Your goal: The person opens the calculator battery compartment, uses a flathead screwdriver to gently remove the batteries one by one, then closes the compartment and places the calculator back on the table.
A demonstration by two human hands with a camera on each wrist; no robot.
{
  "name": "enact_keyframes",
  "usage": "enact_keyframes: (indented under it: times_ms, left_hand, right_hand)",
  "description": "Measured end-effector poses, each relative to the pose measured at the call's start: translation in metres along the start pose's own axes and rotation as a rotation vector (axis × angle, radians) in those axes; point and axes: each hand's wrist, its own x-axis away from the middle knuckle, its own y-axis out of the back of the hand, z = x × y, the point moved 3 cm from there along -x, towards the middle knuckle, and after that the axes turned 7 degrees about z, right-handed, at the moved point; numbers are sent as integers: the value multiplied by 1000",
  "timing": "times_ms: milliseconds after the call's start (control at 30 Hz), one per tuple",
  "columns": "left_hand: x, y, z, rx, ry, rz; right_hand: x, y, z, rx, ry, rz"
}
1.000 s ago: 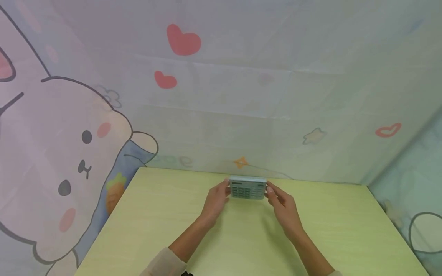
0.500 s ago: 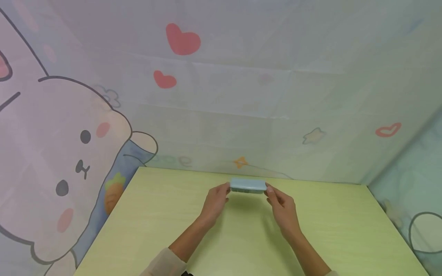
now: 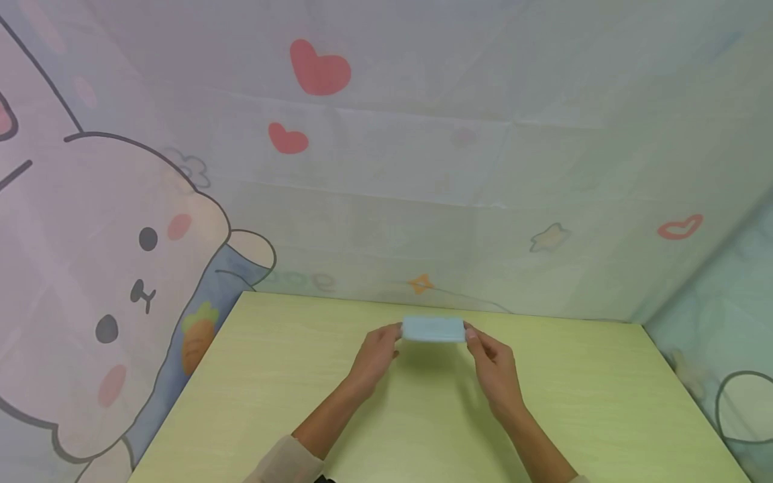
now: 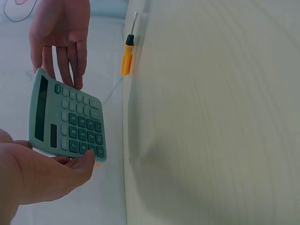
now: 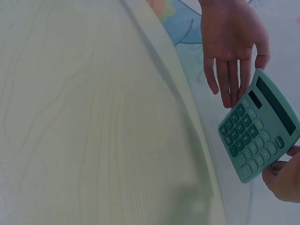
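Note:
Both hands hold a light green calculator (image 3: 433,329) between them by its short ends, in the air over the back of the table. My left hand (image 3: 371,362) grips the left end; my right hand (image 3: 494,365) has thumb and fingers on the right end. From the head view only the smooth pale blue back shows and the keys are hidden. In the left wrist view the key face of the calculator (image 4: 70,119) is visible, with dark display strip and fingertips of the left hand (image 4: 51,173) over its lower edge. The right wrist view also shows the keys (image 5: 241,129).
The pale yellow table (image 3: 302,376) reaches back to a printed cloth (image 3: 386,221) with hearts and a rabbit. A screwdriver with a yellow handle (image 4: 126,61) lies along the table's edge in the left wrist view.
The calculator has been tilted between the hands: its keys faced the head camera a second ago, then its long edge, and now its pale back does. Both hands stay nearly in place.

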Motion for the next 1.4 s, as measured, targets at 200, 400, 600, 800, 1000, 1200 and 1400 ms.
enact_keyframes:
  times_ms: [200,400,600,800,1000,1200,1400]
  left_hand:
    - [1,-1,1,-38,-1,49]
    - [4,-3,-3,-83,1,117]
    - [6,-5,-4,-144,-12,135]
    - [7,-1,-1,-198,-52,148]
    - [14,2,4,-242,-45,157]
    - [13,1,15,-306,-55,146]
    - [12,0,27,-357,-39,124]
  right_hand:
    - [0,-1,2,-8,8,-12]
    - [0,-2,1,-41,-16,3]
    - [2,-4,-1,-69,-49,27]
    - [2,-6,-7,-99,-64,39]
    - [6,-6,-11,-79,-81,32]
    - [8,-7,-18,-61,-96,34]
    - [9,-10,-24,-49,-109,34]
